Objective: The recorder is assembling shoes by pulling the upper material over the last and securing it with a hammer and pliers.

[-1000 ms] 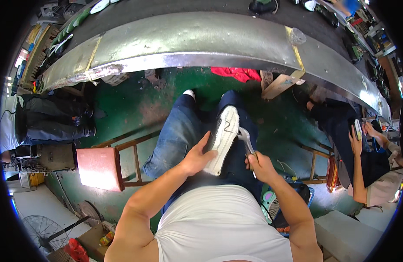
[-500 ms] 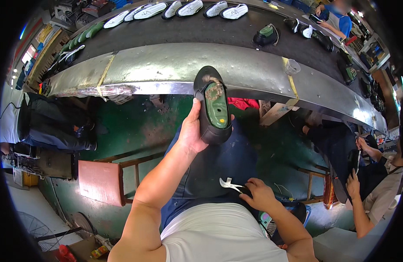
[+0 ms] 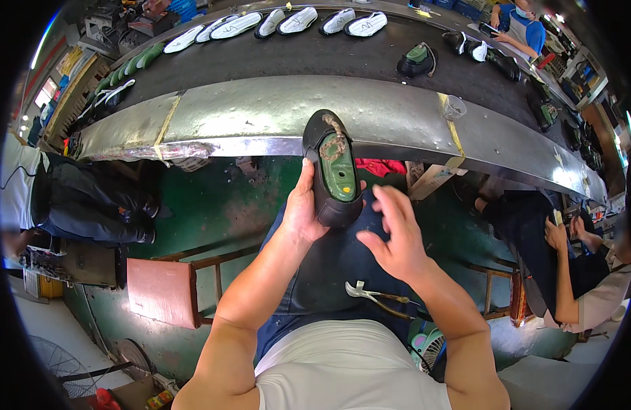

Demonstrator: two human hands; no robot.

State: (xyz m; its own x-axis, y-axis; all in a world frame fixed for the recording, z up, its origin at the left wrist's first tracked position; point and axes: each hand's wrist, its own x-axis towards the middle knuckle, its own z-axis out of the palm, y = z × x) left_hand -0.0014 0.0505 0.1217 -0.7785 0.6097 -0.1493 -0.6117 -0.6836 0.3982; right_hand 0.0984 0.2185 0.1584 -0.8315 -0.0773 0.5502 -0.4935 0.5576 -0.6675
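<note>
My left hand is closed around a black shoe near its heel, holding it toe away from me in front of the bench edge. Inside the shoe sits a green shoe last with a dark hole and a yellow spot; a brown cord lies near the toe end. Just right of the shoe, my right hand is raised empty, fingers apart and not touching it. A pair of lasting pincers with a pale metal head rests on my lap.
Ahead runs a metal-edged bench with a dark top. White shoe uppers line its far side; another black shoe stands at right. A pink-topped stool is on my left. Co-workers sit at right and far right.
My right hand has let go of the pincers on my lap and risen up beside the shoe. My left hand keeps the shoe in nearly the same place.
</note>
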